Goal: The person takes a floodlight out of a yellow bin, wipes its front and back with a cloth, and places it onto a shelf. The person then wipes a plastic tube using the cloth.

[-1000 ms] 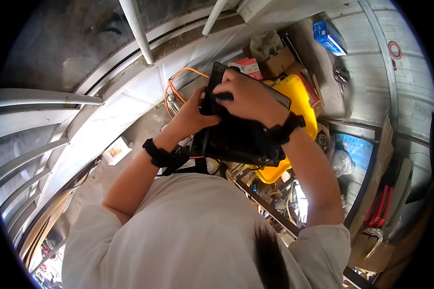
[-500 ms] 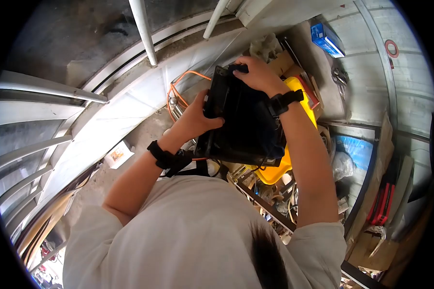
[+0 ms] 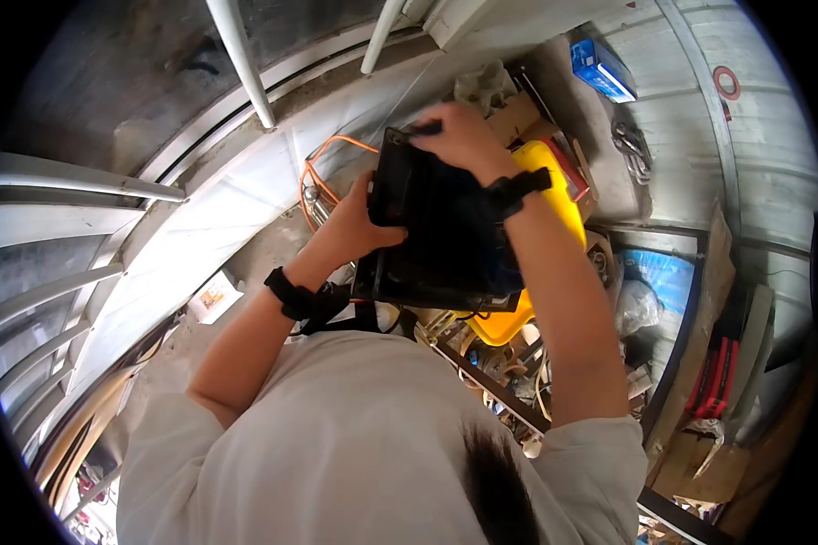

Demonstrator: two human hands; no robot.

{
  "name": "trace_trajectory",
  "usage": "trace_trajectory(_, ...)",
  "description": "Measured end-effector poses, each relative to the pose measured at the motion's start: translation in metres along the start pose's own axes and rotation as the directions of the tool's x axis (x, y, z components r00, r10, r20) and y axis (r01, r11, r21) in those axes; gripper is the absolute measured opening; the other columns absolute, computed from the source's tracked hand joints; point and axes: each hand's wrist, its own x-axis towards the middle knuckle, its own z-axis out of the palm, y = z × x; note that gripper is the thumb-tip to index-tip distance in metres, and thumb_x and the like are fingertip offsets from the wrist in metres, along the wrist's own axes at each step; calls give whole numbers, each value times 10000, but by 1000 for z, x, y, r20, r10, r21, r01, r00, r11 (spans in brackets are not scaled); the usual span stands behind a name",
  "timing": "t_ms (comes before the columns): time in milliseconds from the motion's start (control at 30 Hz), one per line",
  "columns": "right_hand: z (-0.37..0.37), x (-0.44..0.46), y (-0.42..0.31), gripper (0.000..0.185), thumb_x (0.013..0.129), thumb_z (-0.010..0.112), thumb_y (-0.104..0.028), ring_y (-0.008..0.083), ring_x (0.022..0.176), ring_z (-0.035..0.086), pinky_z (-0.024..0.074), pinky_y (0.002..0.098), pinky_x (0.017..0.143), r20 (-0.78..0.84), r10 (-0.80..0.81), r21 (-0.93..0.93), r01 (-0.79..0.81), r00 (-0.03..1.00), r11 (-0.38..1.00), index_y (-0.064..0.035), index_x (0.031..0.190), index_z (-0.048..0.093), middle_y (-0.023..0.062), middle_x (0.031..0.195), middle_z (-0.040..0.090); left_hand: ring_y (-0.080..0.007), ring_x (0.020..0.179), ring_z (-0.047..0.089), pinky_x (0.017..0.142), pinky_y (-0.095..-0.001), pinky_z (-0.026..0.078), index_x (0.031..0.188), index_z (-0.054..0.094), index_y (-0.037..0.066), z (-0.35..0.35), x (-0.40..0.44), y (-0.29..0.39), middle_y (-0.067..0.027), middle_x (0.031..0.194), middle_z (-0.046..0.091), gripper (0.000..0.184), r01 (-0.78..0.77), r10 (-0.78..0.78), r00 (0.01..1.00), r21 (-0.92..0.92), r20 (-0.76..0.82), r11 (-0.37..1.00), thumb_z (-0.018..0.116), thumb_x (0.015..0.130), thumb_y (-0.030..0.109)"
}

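A black box-like case [image 3: 400,275] is in front of my body, its inside too dark to make out. My left hand [image 3: 359,225] is closed on the case's left side, thumb over the rim and fingers round the outside. At the far edge, my right hand [image 3: 463,136] has its fingers curled round a small black piece [image 3: 427,128]; motion blur hides what it is. Very dark material fills the area under my right wrist, and I cannot tell whether it joins that piece.
A yellow tray [image 3: 509,325] lies under the case, over a cluttered frame of small parts. An orange cable [image 3: 307,173] loops by the white wall. To the right are a blue box [image 3: 603,71], a cable bundle [image 3: 632,152] and a clear plastic bag [image 3: 639,311]. Window bars stand left.
The whole view has shifted slightly, with the case and both hands a little further left in it. My right hand has turned a little at the far edge and is blurred. The left grip stays.
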Motion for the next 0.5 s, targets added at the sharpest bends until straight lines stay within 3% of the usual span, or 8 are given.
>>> trace_trajectory(100, 13, -3, -33, 330, 711, 778, -252, 316, 941, 637, 492, 375, 831, -102, 36, -1, -37, 994, 999, -60, 968, 703, 174, 969, 674, -278, 1035, 613, 890, -335, 479, 1399, 248, -43, -1, 0, -3, -235, 1136, 599, 926, 10, -10, 1000, -19, 2, 1000, 796, 679, 155)
trace_trajectory(200, 11, -5, 5, 332, 717, 775, -280, 325, 971, 625, 483, 387, 857, -33, 93, 52, -92, 995, 994, -62, 957, 704, 172, 986, 669, -254, 1021, 615, 886, -325, 482, 1402, 243, -45, -1, -5, 3, -221, 1137, 604, 930, 54, -54, 999, -57, 9, 997, 798, 679, 140)
trace_trajectory(300, -9, -30, 38, 352, 722, 773, -289, 341, 995, 613, 479, 392, 867, -38, 125, -115, -129, 991, 985, -51, 967, 691, 179, 1012, 658, -236, 1000, 618, 876, -319, 488, 1403, 237, -47, 3, -5, 2, -210, 1135, 607, 930, 62, -61, 998, -96, 4, 994, 797, 681, 127)
trace_trajectory(400, -28, -45, 45, 404, 722, 772, -286, 353, 1019, 597, 475, 398, 869, 56, 317, -68, -313, 947, 947, -56, 1037, 666, 181, 1053, 639, -234, 992, 617, 870, -317, 491, 1402, 232, -54, 2, 2, 0, -205, 1133, 607, 930, 46, -44, 999, -108, 23, 993, 795, 683, 122)
trace_trajectory(500, -32, -53, 17, 419, 741, 758, -274, 339, 1034, 595, 478, 396, 862, 53, 240, -163, -229, 969, 960, -53, 1075, 636, 169, 1091, 630, -229, 1032, 605, 905, -320, 480, 1417, 224, -34, 2, -5, 17, -180, 1148, 607, 902, 110, -105, 993, -114, 50, 987, 771, 710, 89)
